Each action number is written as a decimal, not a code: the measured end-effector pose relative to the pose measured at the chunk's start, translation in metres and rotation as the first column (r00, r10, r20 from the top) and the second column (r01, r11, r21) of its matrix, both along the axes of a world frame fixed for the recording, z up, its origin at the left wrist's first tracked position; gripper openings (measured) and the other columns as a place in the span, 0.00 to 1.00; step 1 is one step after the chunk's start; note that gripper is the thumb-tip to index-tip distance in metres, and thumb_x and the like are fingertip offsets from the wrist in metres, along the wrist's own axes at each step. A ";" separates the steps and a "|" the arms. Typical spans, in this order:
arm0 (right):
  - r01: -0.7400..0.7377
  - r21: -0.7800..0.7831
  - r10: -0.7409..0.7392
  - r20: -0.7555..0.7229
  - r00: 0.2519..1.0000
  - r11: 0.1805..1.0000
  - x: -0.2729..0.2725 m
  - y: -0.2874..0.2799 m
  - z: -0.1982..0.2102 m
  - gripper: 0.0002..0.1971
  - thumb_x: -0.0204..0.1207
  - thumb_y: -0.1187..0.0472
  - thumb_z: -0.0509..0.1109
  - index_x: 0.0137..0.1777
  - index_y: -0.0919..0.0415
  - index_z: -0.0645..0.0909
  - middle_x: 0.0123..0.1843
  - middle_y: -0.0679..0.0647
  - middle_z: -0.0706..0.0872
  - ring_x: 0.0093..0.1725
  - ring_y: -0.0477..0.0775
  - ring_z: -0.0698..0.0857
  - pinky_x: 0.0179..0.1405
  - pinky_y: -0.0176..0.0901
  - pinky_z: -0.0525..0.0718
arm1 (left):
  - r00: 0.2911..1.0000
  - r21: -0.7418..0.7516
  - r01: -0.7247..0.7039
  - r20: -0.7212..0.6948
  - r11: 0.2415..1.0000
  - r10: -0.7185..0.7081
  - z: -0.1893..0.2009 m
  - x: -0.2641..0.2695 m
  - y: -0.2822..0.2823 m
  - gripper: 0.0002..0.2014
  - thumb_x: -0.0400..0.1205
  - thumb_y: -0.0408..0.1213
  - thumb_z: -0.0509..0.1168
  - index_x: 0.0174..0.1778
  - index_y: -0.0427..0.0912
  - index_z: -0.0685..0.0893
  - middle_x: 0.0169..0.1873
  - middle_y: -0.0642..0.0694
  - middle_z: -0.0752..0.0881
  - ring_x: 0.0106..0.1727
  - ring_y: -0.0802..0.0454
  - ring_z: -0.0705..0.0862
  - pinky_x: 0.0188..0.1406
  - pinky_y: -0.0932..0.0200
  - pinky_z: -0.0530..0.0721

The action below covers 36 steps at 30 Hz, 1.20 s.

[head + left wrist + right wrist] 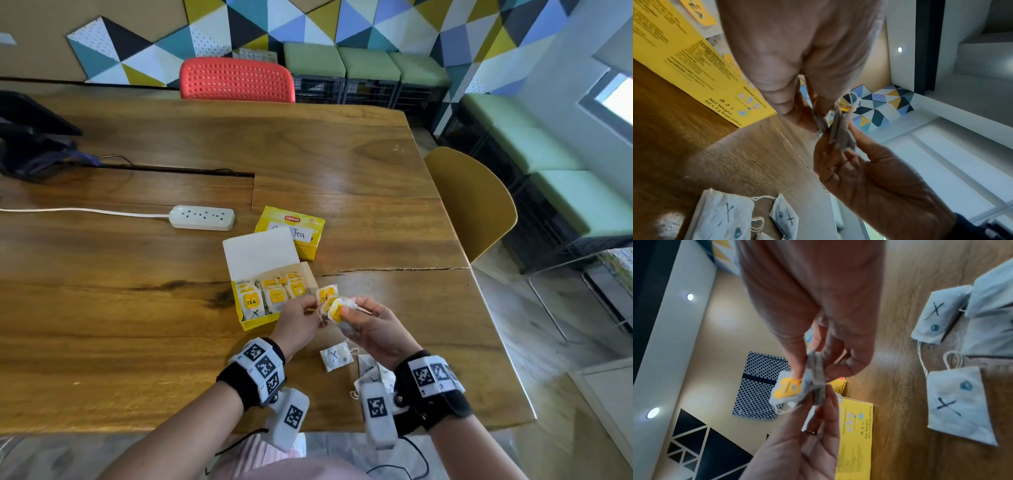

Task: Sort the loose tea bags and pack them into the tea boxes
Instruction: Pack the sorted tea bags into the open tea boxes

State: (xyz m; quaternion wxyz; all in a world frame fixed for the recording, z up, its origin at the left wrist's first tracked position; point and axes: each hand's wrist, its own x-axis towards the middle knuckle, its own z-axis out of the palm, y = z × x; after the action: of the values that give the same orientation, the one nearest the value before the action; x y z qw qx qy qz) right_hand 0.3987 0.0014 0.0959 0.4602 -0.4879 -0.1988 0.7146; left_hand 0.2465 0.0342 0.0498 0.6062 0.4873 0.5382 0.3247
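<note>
While the open box (270,294) is partly packed, both hands' fingers (310,303) pinch tea bags (330,303); marked bags (337,356) await on the surface (137,308)

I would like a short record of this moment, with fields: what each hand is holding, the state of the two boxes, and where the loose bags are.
left hand: left hand pinches the held tea bags
right hand: right hand pinches the same held tea bags, above the table
open box: open tea box, lid up, holds tea bags standing in rows
second box: closed Lipton box behind the open one, handwritten label partly hidden
loose bags: loose tea bags marked with X lie flat on the table near the wrists
</note>
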 end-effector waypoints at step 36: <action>-0.169 0.060 0.097 0.616 0.781 0.984 0.021 0.014 -0.010 0.16 0.68 0.70 0.79 0.56 0.65 0.86 0.48 0.56 0.90 0.41 0.48 0.87 0.35 0.33 0.82 | 0.996 -0.108 -0.024 0.083 0.994 0.034 0.003 -0.007 0.005 0.09 0.83 0.31 0.65 0.50 0.28 0.85 0.45 0.35 0.89 0.45 0.50 0.90 0.42 0.61 0.89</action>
State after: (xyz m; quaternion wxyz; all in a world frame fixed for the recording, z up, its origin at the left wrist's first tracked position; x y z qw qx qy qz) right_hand 0.4192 0.0150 0.0862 0.3462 -0.6507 -0.4103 0.5371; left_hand 0.2395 0.0392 0.0533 0.6490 0.4319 0.5357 0.3244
